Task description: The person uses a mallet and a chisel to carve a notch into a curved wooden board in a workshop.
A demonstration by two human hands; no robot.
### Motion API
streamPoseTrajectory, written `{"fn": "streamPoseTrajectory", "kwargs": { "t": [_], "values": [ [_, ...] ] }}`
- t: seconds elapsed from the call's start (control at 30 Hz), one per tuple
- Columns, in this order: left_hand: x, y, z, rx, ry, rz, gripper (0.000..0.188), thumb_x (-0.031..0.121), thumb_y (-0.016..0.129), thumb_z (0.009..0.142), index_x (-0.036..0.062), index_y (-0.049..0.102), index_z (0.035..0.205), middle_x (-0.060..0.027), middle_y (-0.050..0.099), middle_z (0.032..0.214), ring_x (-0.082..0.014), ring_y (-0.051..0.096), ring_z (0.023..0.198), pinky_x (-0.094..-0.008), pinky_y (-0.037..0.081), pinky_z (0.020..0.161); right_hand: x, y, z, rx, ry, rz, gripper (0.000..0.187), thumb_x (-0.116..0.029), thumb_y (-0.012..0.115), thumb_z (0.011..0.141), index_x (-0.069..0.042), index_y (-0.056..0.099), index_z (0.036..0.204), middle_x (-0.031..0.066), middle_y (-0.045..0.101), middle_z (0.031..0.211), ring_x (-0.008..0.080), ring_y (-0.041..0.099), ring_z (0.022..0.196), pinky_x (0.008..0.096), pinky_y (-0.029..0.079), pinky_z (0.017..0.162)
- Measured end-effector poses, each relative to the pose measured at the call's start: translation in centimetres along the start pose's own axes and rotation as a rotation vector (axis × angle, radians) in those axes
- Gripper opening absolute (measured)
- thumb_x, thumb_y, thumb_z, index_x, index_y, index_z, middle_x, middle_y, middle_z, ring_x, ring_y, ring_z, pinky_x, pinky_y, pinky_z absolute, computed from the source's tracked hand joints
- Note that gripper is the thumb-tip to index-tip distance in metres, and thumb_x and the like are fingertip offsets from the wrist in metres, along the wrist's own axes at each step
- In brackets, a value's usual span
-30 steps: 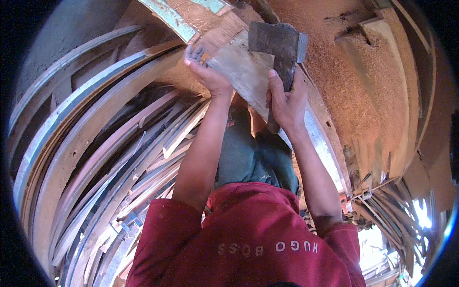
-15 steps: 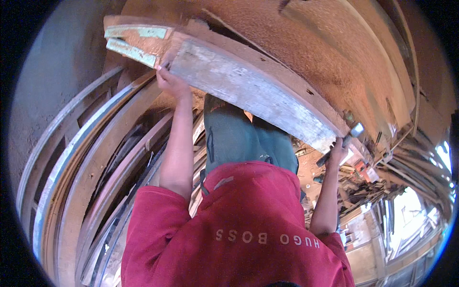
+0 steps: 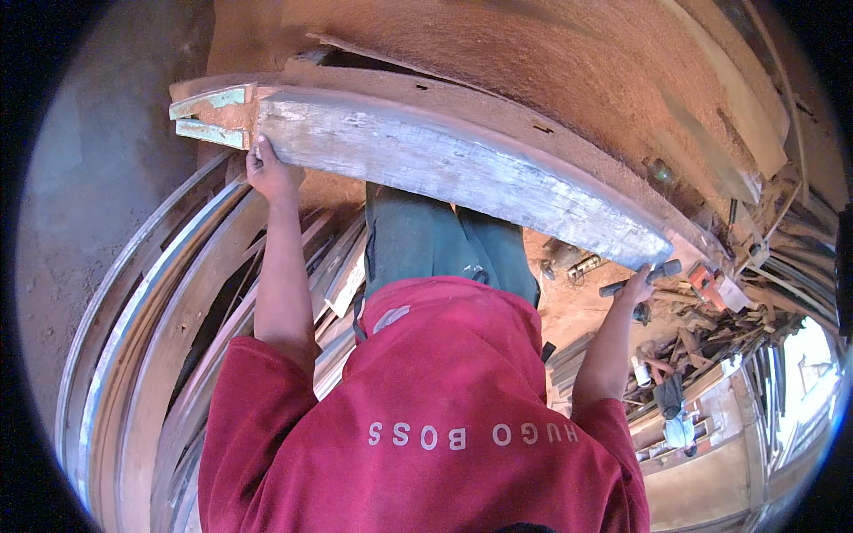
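A long whitish-grey wooden board (image 3: 444, 178) lies across the sawdust-strewn workbench in front of me. My left hand (image 3: 272, 174) is closed on its near edge at the left end, thumb up against the wood. Beside that end is a brown wooden piece with pale green painted strips (image 3: 211, 133). At the board's right end, my right hand (image 3: 634, 290) is closed round a hammer (image 3: 665, 269), which lies nearly level, its dark grip sticking out to the left of the fist.
Several long planks (image 3: 151, 346) lean at the left beside a grey wall (image 3: 98, 178). Wood offcuts (image 3: 702, 342) and an orange tool (image 3: 706, 286) lie at the right. Farther right, another person (image 3: 675, 409) is visible. Curved boards (image 3: 729, 98) stand at the far right.
The board now shows less slanted, and its right end reaches farther right in view. The hammer has turned from steeply tilted to nearly level in my right hand. My left hand stays at the board's end.
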State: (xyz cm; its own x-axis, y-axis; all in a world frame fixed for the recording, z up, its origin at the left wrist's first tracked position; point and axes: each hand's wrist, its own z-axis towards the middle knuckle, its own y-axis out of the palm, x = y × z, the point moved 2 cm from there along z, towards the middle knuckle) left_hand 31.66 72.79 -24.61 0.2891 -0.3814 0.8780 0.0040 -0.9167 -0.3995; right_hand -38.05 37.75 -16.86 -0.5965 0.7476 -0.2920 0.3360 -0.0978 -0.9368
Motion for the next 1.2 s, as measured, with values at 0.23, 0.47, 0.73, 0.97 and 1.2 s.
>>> {"fn": "streamPoseTrajectory", "kwargs": {
  "t": [0.23, 0.47, 0.73, 0.97, 1.2],
  "values": [
    [-1.4, -0.6, 1.7, -0.094, -0.030, -0.023, 0.036, 0.033, 0.065, 0.100, -0.0028, 0.067, 0.106, -0.0037, 0.066, 0.097, -0.0121, 0.057, 0.087, -0.0295, 0.048, 0.080, 1.8, -0.4, 2.0, 0.034, -0.196, 0.075, 0.075, -0.058, 0.064, 0.089, 0.007, 0.063, 0.125, 0.0256, 0.068, 0.115, 0.0388, 0.065, 0.105, 0.0492, 0.048, 0.094],
    [-1.3, -1.0, 2.4, -0.060, -0.008, 0.024, 0.034, 0.032, 0.066, 0.099, -0.0009, 0.068, 0.098, -0.0012, 0.064, 0.091, -0.0097, 0.053, 0.083, -0.0278, 0.046, 0.074, 2.0, -0.1, 7.0, -0.015, 0.011, 0.418, 0.068, -0.050, 0.067, 0.092, 0.008, 0.062, 0.127, 0.0207, 0.067, 0.117, 0.0301, 0.065, 0.103, 0.0439, 0.052, 0.089],
    [0.0, -0.8, 1.8, -0.048, -0.039, 0.106, 0.044, 0.036, 0.059, 0.101, -0.0056, 0.066, 0.111, -0.0066, 0.067, 0.103, -0.0147, 0.058, 0.093, -0.0309, 0.047, 0.086, 1.6, -1.2, 8.1, -0.160, -0.058, 0.439, 0.059, -0.042, 0.067, 0.094, 0.007, 0.062, 0.126, 0.0153, 0.066, 0.117, 0.0260, 0.064, 0.099, 0.0406, 0.052, 0.085],
    [5.9, -4.2, 1.1, 0.003, -0.131, 0.302, 0.055, 0.042, 0.053, 0.100, -0.0081, 0.070, 0.113, -0.0158, 0.071, 0.108, -0.0228, 0.063, 0.101, -0.0357, 0.046, 0.096, 0.0, -5.1, 13.4, -0.196, -0.051, 0.275, 0.057, -0.044, 0.067, 0.093, 0.005, 0.065, 0.123, 0.0073, 0.065, 0.102, 0.0204, 0.059, 0.084, 0.0373, 0.048, 0.074],
    [9.3, 0.8, 3.2, -0.162, 0.305, 0.657, 0.057, 0.035, 0.075, 0.082, -0.0008, 0.065, 0.125, -0.0187, 0.072, 0.110, -0.0274, 0.067, 0.102, -0.0367, 0.049, 0.093, -7.1, -3.8, 18.3, -0.318, -0.342, 0.011, 0.069, -0.054, 0.068, 0.089, 0.007, 0.066, 0.121, 0.0094, 0.067, 0.101, 0.0207, 0.058, 0.088, 0.0361, 0.047, 0.081]
  ]
}}
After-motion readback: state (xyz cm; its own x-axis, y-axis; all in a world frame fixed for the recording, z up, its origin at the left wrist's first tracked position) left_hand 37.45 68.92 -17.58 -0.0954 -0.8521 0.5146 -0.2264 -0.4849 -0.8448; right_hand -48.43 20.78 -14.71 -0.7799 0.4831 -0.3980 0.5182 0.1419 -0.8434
